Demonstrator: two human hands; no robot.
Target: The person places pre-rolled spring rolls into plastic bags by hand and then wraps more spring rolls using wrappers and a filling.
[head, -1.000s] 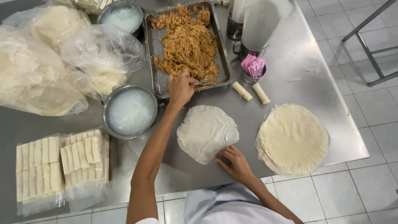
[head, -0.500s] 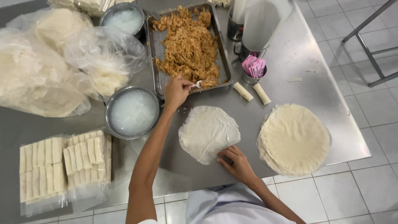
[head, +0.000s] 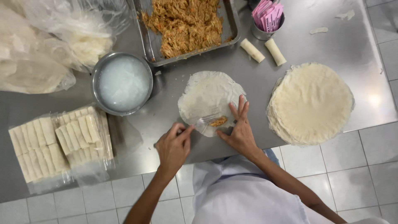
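Two hands work at the near edge of a steel table that stands on a floor of pale square tiles. One thin round wrapper lies flat on the metal. On its near part sits a small heap of orange filling. Closed around a fork, the left hand holds its tines beside that heap. Fingers spread, the right hand presses flat on the wrapper. Nearby stand a stack of wrappers, a bowl of white liquid, a tray of filling and packs of finished rolls.
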